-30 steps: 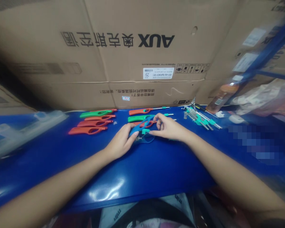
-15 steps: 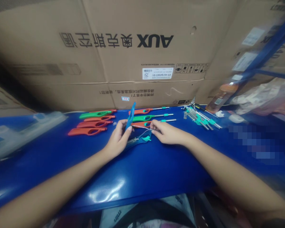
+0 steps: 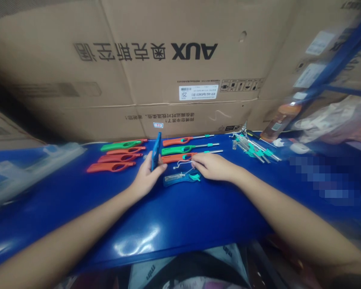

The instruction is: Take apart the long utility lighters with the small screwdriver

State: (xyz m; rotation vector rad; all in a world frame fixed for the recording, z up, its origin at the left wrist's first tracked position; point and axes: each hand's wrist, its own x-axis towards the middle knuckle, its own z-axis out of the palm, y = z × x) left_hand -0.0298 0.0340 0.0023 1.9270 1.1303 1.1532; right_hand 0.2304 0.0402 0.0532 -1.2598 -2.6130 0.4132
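My left hand (image 3: 145,173) is closed around a blue lighter casing half (image 3: 156,150), held upright on edge. Between the fingertips of my right hand (image 3: 213,166) is a thin white wire (image 3: 184,161), whose small-tipped end hangs free to the left. Just below lies a blue lighter body (image 3: 180,178) on the blue table, with a clear part inside and a teal trigger (image 3: 195,177) at its right end. A grey wire runs from this body up toward my right fingers. What exactly the fingertips pinch is partly hidden.
Several orange and green casing halves (image 3: 117,157) lie at left. Gas lighters with metal tubes (image 3: 188,149) lie in a row behind my hands. Further right are a pile of metal tubes with teal parts (image 3: 254,148), a screwdriver (image 3: 254,135) and a bottle (image 3: 281,122). A cardboard box (image 3: 156,80) stands behind.
My left hand has moved left with the casing half, away from the lighter body and wire. The wire's end now hangs loose. My right hand stays nearly in place.
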